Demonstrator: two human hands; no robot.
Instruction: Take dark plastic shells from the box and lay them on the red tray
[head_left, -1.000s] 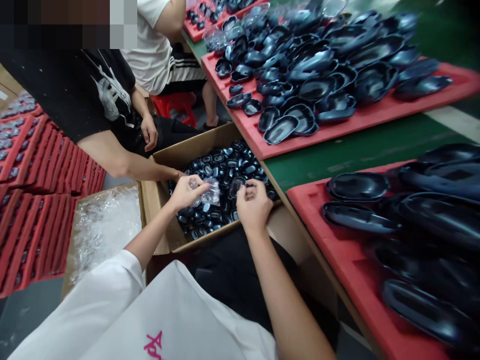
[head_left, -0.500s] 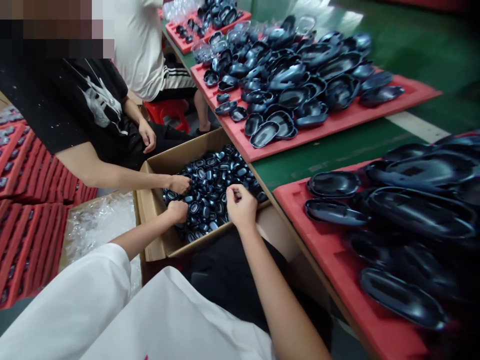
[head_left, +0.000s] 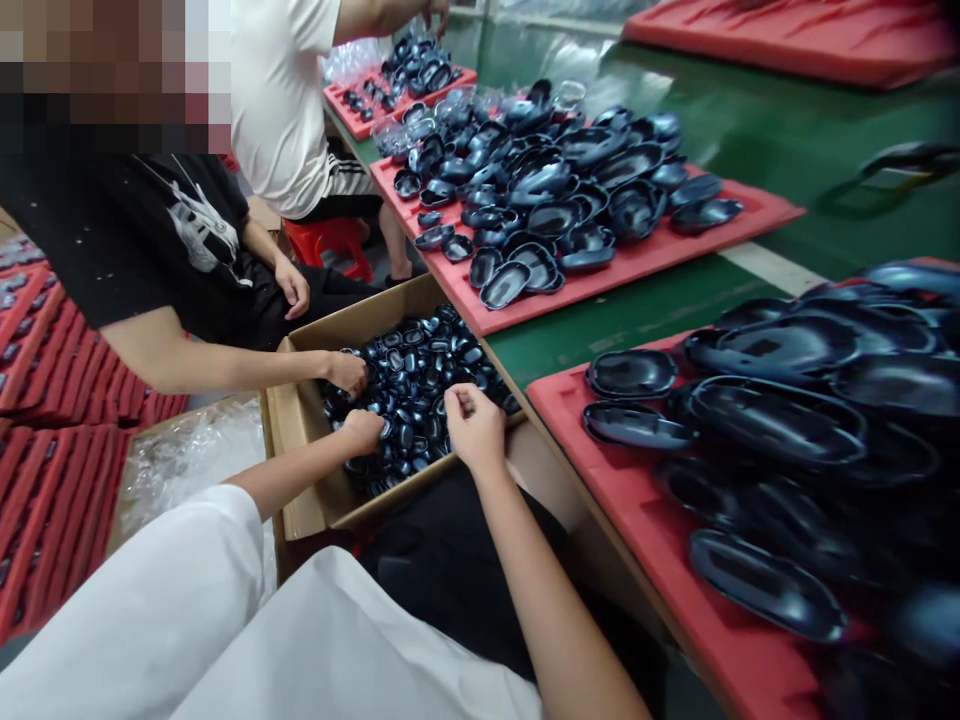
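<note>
Both hands are down in the cardboard box (head_left: 315, 500) in front of me. Left hand (head_left: 363, 430) is curled, fingers down among the small black shells (head_left: 420, 375) near the box's left side; can't tell whether it has closed on one. Right hand (head_left: 474, 428) sits over the middle of the pile, fingers pinched together at the tips, on what I can't tell. The two hands are close but not touching. Shells fill the box, glossy and loosely heaped.

Just past my left hand, a co-worker's hand (head_left: 347, 372) also reaches into the box from the left. Left of the box: crumpled clear plastic bags (head_left: 187, 455), then stacked red trays (head_left: 45, 470).

To my right, on the green surface (head_left: 645, 305), a red foam tray (head_left: 637, 530) carries larger black oval shells (head_left: 772, 420). Further along, a second red tray (head_left: 757, 215) is heaped with the same parts (head_left: 547, 185). Beyond it, another person in a white shirt (head_left: 277, 100) stands at a third tray (head_left: 360, 105).
</note>
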